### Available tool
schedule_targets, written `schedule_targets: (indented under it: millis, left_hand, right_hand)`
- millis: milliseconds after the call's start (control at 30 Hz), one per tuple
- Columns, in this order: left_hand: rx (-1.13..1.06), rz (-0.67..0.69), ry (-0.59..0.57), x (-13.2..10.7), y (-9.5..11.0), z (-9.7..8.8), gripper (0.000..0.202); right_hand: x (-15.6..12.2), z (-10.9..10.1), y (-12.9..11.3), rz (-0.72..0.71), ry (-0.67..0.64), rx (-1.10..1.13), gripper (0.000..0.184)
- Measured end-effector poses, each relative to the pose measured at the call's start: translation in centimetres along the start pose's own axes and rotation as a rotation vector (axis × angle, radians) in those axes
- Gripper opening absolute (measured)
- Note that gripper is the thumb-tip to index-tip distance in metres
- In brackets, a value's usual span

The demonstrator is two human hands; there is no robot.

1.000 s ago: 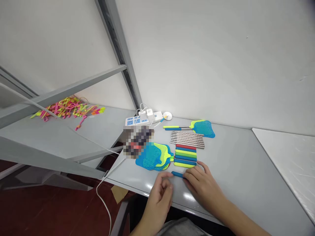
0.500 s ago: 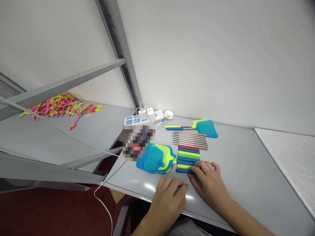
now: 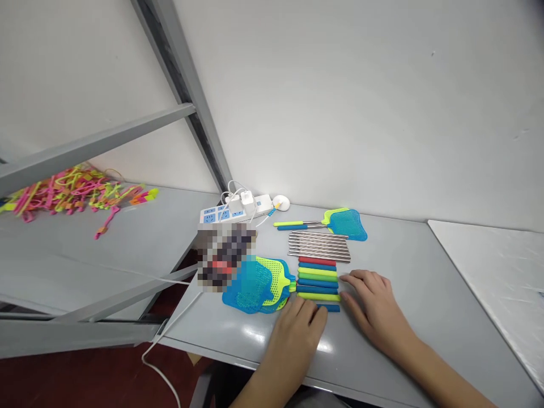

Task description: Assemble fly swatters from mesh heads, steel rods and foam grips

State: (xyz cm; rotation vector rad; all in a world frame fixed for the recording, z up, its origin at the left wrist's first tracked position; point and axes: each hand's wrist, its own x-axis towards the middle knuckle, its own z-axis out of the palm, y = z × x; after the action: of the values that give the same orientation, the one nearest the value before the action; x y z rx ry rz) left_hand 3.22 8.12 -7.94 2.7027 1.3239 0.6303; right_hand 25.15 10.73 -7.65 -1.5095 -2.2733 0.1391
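Foam-like handles [image 3: 318, 277] in red, blue, yellow and green lie side by side in a row. My left hand [image 3: 300, 331] is at the near end, its curled fingers over the nearest blue handle [image 3: 329, 308] and hiding its left part. That handle sits slightly apart from the yellow one [image 3: 318, 297]. By the right ends of the row is my right hand [image 3: 376, 303], thumb and index finger apart with nothing between them. Left of the handles, blue and yellow fly swatter heads [image 3: 250, 289] lie overlapped. Several metal rods [image 3: 318, 246] lie behind the row.
Two whole fly swatters [image 3: 346, 222] lie farther back. A white power strip [image 3: 223, 212] with chargers and cables stands by the wall. A blurred-out dark object [image 3: 227, 255] covers part of the swatter heads. Tangled pink and yellow items [image 3: 63, 190] lie beyond the metal frame [image 3: 187, 85].
My right hand has left the nearest handles and moved to their right ends. My left hand has come onto the nearest blue handle, now apart from the row. The view has shifted right.
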Motion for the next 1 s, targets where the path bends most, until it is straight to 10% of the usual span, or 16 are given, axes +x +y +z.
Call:
schedule_targets:
  millis: [1000]
  left_hand:
    - [0.058, -0.042, 0.121, 1.2, -0.9, 0.1, 0.024]
  right_hand:
    - [-3.4, 1.9, -3.0, 0.069, -0.021, -0.147, 0.054]
